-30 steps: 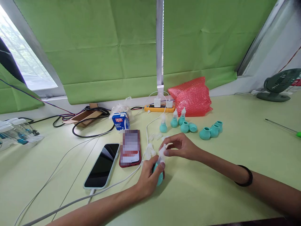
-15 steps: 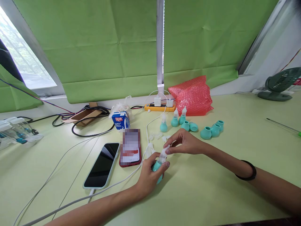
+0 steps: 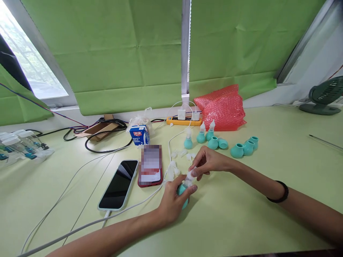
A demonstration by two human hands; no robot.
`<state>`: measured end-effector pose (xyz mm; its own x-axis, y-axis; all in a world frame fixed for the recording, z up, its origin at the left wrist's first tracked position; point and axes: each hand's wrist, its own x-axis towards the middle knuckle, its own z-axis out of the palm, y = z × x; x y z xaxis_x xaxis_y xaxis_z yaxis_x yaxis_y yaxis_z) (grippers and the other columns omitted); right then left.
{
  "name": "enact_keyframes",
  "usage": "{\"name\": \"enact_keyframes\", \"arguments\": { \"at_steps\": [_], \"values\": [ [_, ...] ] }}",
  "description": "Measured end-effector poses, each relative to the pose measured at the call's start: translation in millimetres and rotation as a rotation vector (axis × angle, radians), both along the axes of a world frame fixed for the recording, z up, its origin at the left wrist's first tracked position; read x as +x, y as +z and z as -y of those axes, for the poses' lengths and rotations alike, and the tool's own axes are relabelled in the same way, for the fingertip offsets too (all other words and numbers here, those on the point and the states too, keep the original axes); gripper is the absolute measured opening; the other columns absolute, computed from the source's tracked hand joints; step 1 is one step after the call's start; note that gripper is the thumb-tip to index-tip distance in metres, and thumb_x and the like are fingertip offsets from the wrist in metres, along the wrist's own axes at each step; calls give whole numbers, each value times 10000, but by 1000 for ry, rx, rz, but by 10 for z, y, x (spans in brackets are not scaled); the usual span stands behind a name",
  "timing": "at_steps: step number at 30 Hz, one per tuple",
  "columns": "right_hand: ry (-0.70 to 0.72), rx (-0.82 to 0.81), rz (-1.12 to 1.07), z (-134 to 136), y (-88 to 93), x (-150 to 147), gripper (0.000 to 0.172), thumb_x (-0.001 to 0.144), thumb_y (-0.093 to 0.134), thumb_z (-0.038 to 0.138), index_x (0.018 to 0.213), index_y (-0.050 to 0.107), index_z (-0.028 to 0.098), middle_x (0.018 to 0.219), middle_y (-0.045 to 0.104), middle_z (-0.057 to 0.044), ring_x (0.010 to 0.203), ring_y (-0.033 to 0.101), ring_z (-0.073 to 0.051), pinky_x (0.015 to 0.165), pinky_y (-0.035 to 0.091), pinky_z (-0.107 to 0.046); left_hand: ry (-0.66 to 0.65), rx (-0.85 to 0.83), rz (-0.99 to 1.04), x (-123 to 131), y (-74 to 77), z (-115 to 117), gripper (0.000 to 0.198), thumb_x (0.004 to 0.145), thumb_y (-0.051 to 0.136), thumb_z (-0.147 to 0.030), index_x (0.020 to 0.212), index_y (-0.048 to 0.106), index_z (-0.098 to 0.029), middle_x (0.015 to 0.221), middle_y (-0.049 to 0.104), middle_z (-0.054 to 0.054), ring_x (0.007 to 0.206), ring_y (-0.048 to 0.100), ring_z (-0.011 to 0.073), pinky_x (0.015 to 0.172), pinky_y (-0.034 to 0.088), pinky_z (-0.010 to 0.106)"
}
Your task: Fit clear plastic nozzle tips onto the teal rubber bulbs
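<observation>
My left hand [image 3: 171,200] is wrapped round a teal squeeze bulb [image 3: 182,190], holding it tilted just above the table. A clear collar rises from the bulb's neck, with a translucent nozzle tip [image 3: 190,175] on top. The thumb and fingers of my right hand [image 3: 205,164] pinch that tip. Beyond my hands several loose translucent pieces [image 3: 174,167] lie on the table. Farther back stand a bulb with a clear tip fitted [image 3: 188,142] and two more like it. Several bare teal bulbs [image 3: 237,150] are grouped to the right, one lying on its side.
Two phones, one black-screened [image 3: 118,185] and one red-cased [image 3: 150,166], lie left of my hands beside a white cable [image 3: 134,208]. Behind are a blue drink carton [image 3: 139,135], an orange power strip [image 3: 175,121] and red bubble wrap [image 3: 223,110]. A screwdriver shaft [image 3: 325,141] lies far right.
The whole view has shifted slightly, so things appear a little farther right. Both hands keep hold of the bulb and its tip; my right fingers have curled a little more around the tip.
</observation>
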<state>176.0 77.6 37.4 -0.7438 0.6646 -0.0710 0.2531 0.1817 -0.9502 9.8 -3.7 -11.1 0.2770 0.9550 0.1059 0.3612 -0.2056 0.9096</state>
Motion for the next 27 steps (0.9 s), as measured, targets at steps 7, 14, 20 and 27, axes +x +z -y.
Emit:
{"name": "enact_keyframes", "arguments": {
  "at_steps": [7,14,20,27],
  "values": [
    [-50,-54,45,11,12,-33,154,566,697,266,623,676,125,441,584,16,297,425,-29,221,207,-115,28,32,-48,4,4,6,271,774,464,-405,643,442,-169,499,414,-56,478,380,86,467,299,190],
    [-59,-74,93,38,78,-40,176,550,703,285,590,659,120,415,552,41,260,355,-1,254,320,-114,38,50,-129,7,-15,15,263,774,459,-419,683,456,-172,495,422,-53,480,387,97,483,303,204],
    [-98,-24,118,103,138,-61,222,518,724,277,633,666,96,407,542,20,314,396,-24,228,201,-95,11,84,-109,-3,-31,6,230,777,461,-389,690,439,-177,495,461,-53,479,411,97,492,304,203],
    [-80,-14,-64,103,98,-91,205,591,685,270,711,685,104,518,611,-17,387,489,-50,371,397,-144,58,81,-30,-1,-29,-23,217,758,494,-360,677,456,-163,547,488,-32,518,435,102,501,315,203]
  ]
}}
